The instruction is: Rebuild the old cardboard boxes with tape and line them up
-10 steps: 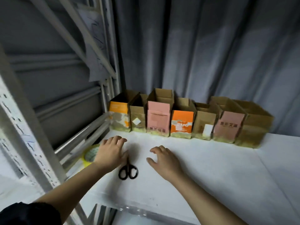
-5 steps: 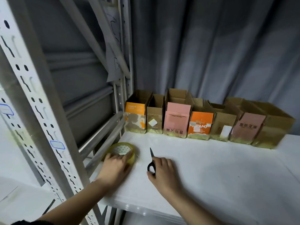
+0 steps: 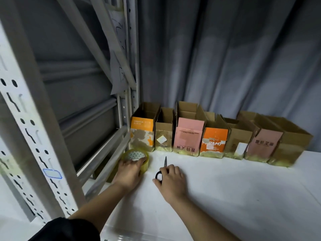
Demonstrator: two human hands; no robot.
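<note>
1. A person's left hand [image 3: 129, 169] curls its fingers over the tape roll [image 3: 137, 158]; the right hand [image 3: 171, 180] covers the handles of the black scissors [image 3: 162, 171], fingers bent around them, blade pointing toward the boxes
2. The step appears to be collecting the tools; lifting the scissors blade-away and the roll by its rim would likely keep both under control
3. The cardboard boxes [image 3: 215, 136], tops open, stand side by side behind the tape roll, along the grey curtain [image 3: 225, 58]
4. The tape roll sits at the left edge of the white surface [image 3: 225, 197], just beside the rack rails [image 3: 104, 153], where it could slip off
5. To the right of the tape roll, beyond the scissors, the surface gives open room for moving
</note>
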